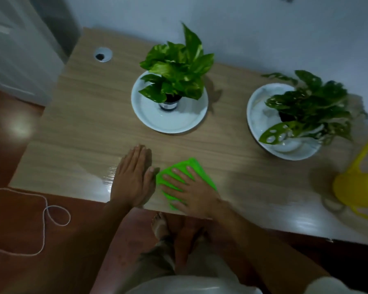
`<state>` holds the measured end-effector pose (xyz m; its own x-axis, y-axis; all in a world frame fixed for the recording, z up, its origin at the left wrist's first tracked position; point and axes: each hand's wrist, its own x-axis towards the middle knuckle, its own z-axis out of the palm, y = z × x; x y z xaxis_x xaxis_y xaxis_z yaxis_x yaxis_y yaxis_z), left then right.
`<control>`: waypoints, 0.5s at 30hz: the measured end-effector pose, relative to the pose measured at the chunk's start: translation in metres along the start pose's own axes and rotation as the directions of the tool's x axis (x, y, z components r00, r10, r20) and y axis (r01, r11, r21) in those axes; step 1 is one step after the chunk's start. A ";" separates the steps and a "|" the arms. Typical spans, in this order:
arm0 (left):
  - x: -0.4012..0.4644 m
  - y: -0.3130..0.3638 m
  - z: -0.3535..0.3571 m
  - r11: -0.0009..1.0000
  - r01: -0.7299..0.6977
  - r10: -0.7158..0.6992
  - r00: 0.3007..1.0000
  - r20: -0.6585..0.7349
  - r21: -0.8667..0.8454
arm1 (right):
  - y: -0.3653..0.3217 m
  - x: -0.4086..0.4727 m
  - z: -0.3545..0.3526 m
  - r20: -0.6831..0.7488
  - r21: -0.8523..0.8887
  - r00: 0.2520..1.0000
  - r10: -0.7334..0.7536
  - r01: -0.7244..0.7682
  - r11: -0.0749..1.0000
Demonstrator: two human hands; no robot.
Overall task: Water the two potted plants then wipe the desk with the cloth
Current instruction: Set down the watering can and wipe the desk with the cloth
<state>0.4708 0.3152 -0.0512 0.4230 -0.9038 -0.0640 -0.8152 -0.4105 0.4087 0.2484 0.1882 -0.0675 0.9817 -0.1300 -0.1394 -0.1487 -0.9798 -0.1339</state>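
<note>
Our right hand (191,190) pressed flat on the cloth (187,177) at the desk's (83,124) near edge; our left hand (134,177) lay flat, empty, beside the cloth.

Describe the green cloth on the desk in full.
The green cloth is bright lime, soft-looking fabric, folded or bunched into a rough pad. It lies flat on the wooden desk near the front edge. The right hand presses on it with spread fingers, covering much of it. The left hand rests flat just beside it.
</note>
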 end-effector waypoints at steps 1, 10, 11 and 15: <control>0.005 0.007 0.005 0.999 -0.036 0.036 0.999 0.021 0.000 | 0.022 -0.025 0.003 -0.013 -0.041 1.000 0.028 -0.028 0.999; 0.024 0.111 0.047 0.973 -0.231 0.229 0.969 0.090 0.013 | 0.034 -0.051 -0.004 -0.035 0.176 0.741 0.670 -0.656 0.734; 0.025 0.123 0.052 0.969 -0.248 0.246 0.965 0.090 0.015 | 0.033 -0.078 0.003 -0.046 0.123 0.860 0.509 -0.501 0.857; 0.026 0.156 0.073 0.947 -0.317 0.310 0.942 0.129 0.045 | 0.072 -0.200 0.024 -0.036 0.043 0.904 0.425 -0.424 0.905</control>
<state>0.3259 0.2185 -0.0553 0.0954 -0.9941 -0.0509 -0.9241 -0.1074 0.3667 0.0386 0.1475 -0.0732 0.8288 -0.5397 -0.1479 -0.5557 -0.8249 -0.1039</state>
